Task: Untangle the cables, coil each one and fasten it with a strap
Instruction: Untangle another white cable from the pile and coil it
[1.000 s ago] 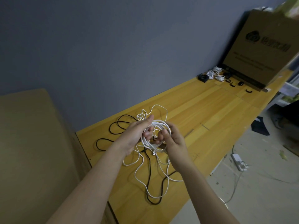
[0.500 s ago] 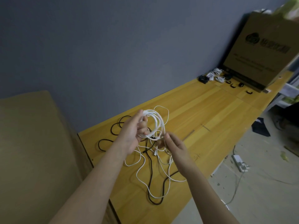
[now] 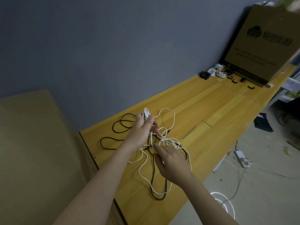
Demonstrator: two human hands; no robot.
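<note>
Left hand [image 3: 142, 125] grips the white coil [image 3: 146, 114]; right hand [image 3: 172, 161], open at 5 o'clock, may snag the black cable [image 3: 152, 161], loosening it.

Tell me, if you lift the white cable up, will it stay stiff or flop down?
Probably flop. The white cable already sags in loose loops from the left hand to the table. It looks thin, so likely light. It crosses the black cable, so it may snag.
</note>
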